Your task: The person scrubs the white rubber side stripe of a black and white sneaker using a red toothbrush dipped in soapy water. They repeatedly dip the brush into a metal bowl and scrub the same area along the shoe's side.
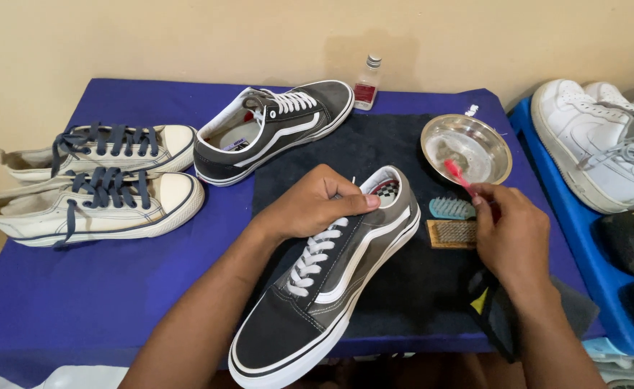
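Two hands are in my view, both low over a dark mat (pixel 396 144) that lies on a blue cloth (pixel 115 288). My left hand (pixel 315 203) is curled over the tongue and upper laces of a grey shoe (pixel 309 317), fingers closed against the collar, thumb along the near side; it pins the shoe rather than lifts it. That shoe lies on the mat with its toe toward me and its heel away, white stripe facing right.

My right hand (pixel 513 234) is closed around the handle of a pink toothbrush (pixel 457 173). The brush head reaches up over the rim of a metal bowl (pixel 497 144) at the mat's far right corner; I cannot tell whether the bristles touch anything inside.

Just left of the right hand lie a teal brush (pixel 449 209) and, nearer me and touching it, a wooden brush (pixel 452 234). A dark cloth (pixel 493 317) with a yellow patch hangs under my right wrist.

Beyond the mat's far left edge sits the matching second grey shoe (pixel 309 126), toe pointing right. A small clear bottle (pixel 366 83) stands by the wall near that toe. Two cream sneakers (pixel 165 198) with navy laces lie side by side at left. White sneakers (pixel 591 137) rest on a blue tray (pixel 583 252) at right.
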